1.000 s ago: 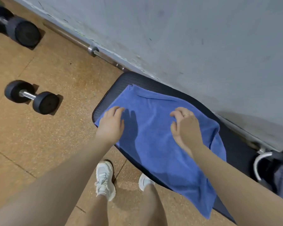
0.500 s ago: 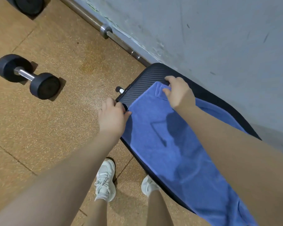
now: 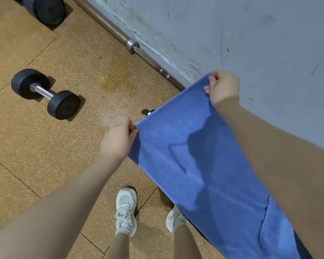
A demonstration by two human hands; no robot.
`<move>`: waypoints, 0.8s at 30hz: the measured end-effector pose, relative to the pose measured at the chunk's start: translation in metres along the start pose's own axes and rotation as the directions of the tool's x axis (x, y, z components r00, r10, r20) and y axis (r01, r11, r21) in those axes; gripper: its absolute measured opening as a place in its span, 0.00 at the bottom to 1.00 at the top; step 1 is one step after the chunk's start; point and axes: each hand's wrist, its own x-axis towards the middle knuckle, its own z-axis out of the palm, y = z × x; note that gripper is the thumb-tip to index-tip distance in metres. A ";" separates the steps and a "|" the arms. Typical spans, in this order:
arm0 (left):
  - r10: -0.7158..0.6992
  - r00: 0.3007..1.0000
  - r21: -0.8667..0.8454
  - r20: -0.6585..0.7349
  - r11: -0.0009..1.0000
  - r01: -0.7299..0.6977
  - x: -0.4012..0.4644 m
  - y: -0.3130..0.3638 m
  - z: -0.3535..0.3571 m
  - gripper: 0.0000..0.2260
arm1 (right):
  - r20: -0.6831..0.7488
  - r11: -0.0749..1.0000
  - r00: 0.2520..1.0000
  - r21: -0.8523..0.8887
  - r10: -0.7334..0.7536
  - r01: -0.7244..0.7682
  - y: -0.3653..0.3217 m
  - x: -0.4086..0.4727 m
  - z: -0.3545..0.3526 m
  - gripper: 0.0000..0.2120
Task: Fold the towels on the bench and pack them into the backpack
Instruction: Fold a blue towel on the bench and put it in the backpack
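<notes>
The towel is pinched at its two upper corners, by the left hand mid-frame and the right hand upper right; its length trails toward lower right

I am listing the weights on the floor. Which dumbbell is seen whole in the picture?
The dumbbell with the shiny steel handle, lying left of the left hand. The other dumbbell at the top is cut off by the frame's edge.
</notes>
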 end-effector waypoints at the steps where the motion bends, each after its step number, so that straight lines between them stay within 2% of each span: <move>1: -0.014 1.000 0.008 -0.015 1.000 0.014 0.000 -0.004 0.002 0.03 | -0.003 0.999 1.000 0.028 0.026 -0.026 -0.001 -0.002 0.000 0.11; 4: -0.040 0.999 0.155 -0.011 0.987 0.042 -0.010 -0.008 0.016 0.11 | 0.101 0.998 0.993 -0.007 -0.061 0.062 0.005 -0.036 -0.001 0.22; 5: -0.040 0.999 0.174 0.003 0.984 0.039 -0.015 -0.006 0.021 0.14 | 0.119 0.995 0.989 -0.041 -0.085 0.090 0.012 -0.053 -0.003 0.22; 7: 0.025 0.998 0.159 0.066 0.987 -0.035 -0.028 0.005 0.028 0.17 | 0.157 0.987 0.985 -0.127 -0.076 0.097 0.037 -0.086 -0.013 0.19; 9: 0.152 0.979 0.158 0.135 0.972 -0.173 -0.043 0.019 0.036 0.19 | 0.187 0.988 0.982 -0.151 0.006 0.022 0.067 -0.119 -0.033 0.16; 12: 0.323 0.925 0.166 0.199 0.919 -0.356 -0.068 0.044 0.050 0.16 | 0.172 0.983 0.976 -0.144 0.135 -0.111 0.108 -0.163 -0.072 0.13; 14: 0.453 0.856 0.155 0.250 0.854 -0.497 -0.088 0.062 0.061 0.13 | 0.136 0.962 0.958 -0.137 0.254 -0.236 0.131 -0.188 -0.098 0.12; 17: 0.580 0.747 0.074 0.324 0.772 -0.631 -0.118 0.085 0.086 0.15 | 0.131 0.918 0.916 -0.170 0.380 -0.357 0.163 -0.224 -0.130 0.11; 19: 0.625 0.691 0.023 0.363 0.735 -0.678 -0.143 0.103 0.110 0.15 | 0.175 0.903 0.893 -0.199 0.415 -0.381 0.188 -0.249 -0.145 0.10; 22: 0.647 0.627 0.010 0.435 0.693 -0.721 -0.177 0.129 0.147 0.14 | 0.285 0.907 0.871 -0.260 0.400 -0.332 0.227 -0.276 -0.147 0.10; 24: 0.576 0.645 0.011 0.503 0.741 -0.671 -0.198 0.146 0.168 0.15 | 0.352 0.923 0.865 -0.277 0.357 -0.268 0.252 -0.289 -0.140 0.09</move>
